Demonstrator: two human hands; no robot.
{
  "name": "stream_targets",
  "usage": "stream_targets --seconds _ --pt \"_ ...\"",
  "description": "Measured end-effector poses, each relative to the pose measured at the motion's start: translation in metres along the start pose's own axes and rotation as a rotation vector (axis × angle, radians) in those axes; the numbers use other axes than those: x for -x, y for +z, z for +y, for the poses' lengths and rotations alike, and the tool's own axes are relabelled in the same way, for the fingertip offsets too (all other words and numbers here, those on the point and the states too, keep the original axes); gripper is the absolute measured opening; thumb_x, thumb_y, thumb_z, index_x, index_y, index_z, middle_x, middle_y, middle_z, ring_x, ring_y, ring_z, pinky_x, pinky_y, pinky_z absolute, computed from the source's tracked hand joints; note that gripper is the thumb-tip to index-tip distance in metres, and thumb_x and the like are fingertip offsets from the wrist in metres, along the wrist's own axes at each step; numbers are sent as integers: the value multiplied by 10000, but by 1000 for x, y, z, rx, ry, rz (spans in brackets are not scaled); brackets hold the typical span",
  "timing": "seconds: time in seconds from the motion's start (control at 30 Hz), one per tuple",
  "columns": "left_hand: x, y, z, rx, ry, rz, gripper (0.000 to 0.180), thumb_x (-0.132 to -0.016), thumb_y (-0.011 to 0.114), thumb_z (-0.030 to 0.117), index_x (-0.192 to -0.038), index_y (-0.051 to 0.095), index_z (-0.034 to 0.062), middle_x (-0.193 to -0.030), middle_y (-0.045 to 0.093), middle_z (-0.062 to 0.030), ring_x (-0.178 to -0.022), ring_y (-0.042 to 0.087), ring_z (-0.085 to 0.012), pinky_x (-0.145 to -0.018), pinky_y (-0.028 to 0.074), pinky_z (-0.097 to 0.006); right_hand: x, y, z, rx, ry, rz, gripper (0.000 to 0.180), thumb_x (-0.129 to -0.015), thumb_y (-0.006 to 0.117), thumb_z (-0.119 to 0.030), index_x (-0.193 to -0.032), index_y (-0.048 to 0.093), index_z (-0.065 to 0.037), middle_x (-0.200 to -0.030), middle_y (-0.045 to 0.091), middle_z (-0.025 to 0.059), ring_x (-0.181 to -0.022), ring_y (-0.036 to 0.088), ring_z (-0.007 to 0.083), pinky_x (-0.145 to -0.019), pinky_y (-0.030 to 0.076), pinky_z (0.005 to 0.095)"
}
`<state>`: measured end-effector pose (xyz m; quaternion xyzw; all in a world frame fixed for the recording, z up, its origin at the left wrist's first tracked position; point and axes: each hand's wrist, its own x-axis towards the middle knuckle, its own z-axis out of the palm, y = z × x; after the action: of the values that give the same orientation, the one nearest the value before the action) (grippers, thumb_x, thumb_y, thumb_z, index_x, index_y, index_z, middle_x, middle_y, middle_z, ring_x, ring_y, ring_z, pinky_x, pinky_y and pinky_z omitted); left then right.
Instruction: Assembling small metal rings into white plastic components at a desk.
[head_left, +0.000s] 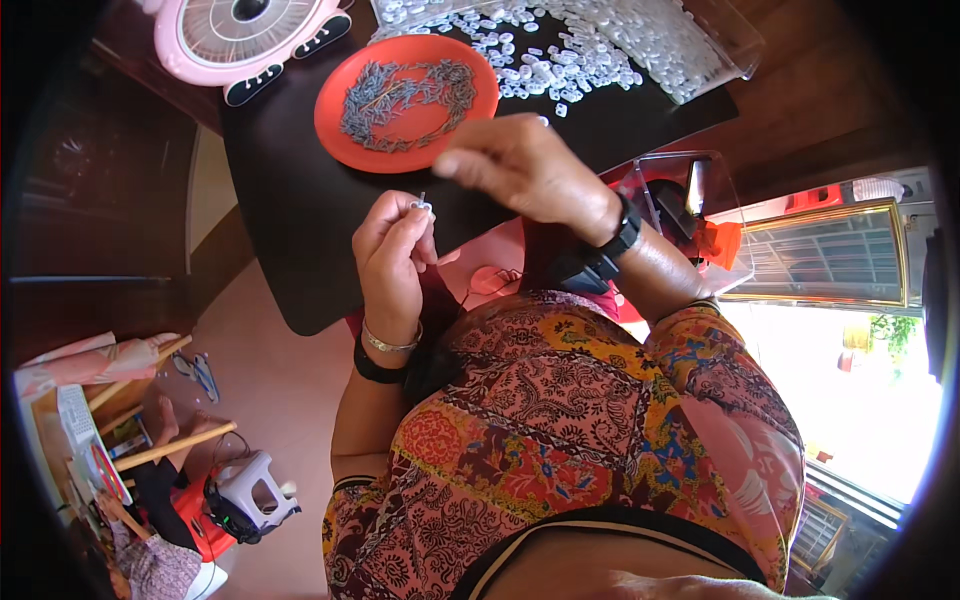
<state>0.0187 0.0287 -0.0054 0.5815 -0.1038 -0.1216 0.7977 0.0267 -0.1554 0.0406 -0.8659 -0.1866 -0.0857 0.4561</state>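
My left hand point(392, 245) is closed, pinching a small clear plastic piece point(421, 206) between thumb and fingertips. A thin grey pin point(422, 196) stands upright out of that piece. Just above and to the right, my right hand point(520, 170) hovers by the near rim of a round orange-red plate point(335, 130). Its fingers are curled and smeared by motion, so whether they hold anything cannot be seen. Many small grey pins point(375, 105) lie scattered in the plate. Beyond it, loose clear plastic pieces point(540, 70) are spread over the black tabletop point(290, 220).
A clear bin point(715, 85) at the far right spills more pieces. A pink fan point(240, 45) stands far left. Right of the table is a clear plastic container point(700, 175) with an orange item. Lower left, another person point(165, 560) sits near a grey-white plastic stool point(252, 490).
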Motion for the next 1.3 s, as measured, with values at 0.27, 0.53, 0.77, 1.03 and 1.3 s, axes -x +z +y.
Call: stream_targets --seconds 0.27,0.53,0.77,1.03,1.3 --pt "1 7 6 22 -38 7 143 -887 480 92 -761 500 26 -614 446 14 -498 346 -29 -459 491 -234 18 -60 55 508 54 221 116 -818 642 -114 -908 669 -46 -847 657 82 -709 641 221 -647 503 309" --pt "0 4 0 -15 -12 0 143 -887 483 90 -761 503 26 -616 449 18 -496 352 -26 -435 406 -196 22 -51 72 794 -83 101 132 -817 609 -133 -915 637 -49 -846 618 96 -770 614 298 -693 498 375" --pt "0 8 2 -3 -5 5 132 -882 492 80 -762 506 27 -608 439 24 -501 363 -23 -437 393 -190 22 -47 53 334 134 208 158 -862 618 -110 -996 649 -33 -818 651 65 -704 605 143 -659 477 259" --pt "3 19 2 -111 5 49 147 -874 480 95 -736 503 50 -578 452 24 -492 380 -40 -453 257 -195 20 1 9 -670 246 72 146 -879 623 -51 -1009 649 10 -811 647 12 -727 590 56 -682 493 204" --pt "5 18 -1 -118 31 53 157 -879 481 104 -735 504 45 -569 436 31 -491 363 -35 -457 246 -194 19 13 1 -714 258 13 139 -896 606 -50 -1020 632 8 -856 659 35 -746 602 72 -695 498 210"
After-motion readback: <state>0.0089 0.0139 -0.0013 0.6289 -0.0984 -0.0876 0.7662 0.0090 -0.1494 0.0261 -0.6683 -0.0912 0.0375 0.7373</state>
